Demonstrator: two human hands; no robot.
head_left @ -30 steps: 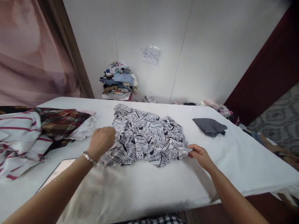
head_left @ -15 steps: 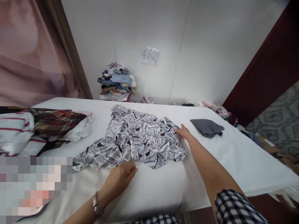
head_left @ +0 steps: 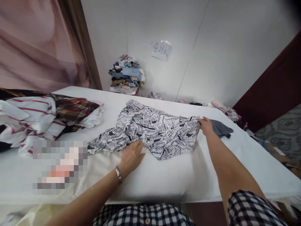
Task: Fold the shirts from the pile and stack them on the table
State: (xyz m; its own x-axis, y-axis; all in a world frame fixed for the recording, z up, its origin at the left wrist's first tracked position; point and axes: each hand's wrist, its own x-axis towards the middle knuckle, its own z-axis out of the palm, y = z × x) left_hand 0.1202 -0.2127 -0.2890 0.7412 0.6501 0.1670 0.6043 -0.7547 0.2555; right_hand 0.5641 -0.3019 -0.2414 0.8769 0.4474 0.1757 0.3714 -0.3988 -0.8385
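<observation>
A black-and-white newspaper-print shirt lies rumpled on the white table, one sleeve stretching to the left. My right hand is closed on its right edge, which is pulled out to the side. At the near edge of the shirt, my left hand rests with its fingertips against the fabric and its thumb apart. Beyond my right hand lies a dark grey folded cloth, partly covered by that hand.
Striped and plaid clothes are heaped on the table's left. Behind the table, a tall stack of clothes stands by the wall. A handwritten sign hangs there. More garments lie past the table's right edge. A pixelated patch hides part of the left side.
My right hand has drawn the shirt's right edge outward, spreading it flatter. The left hand has loosened from a curled shape and moved onto the near edge. The view has tilted downward.
</observation>
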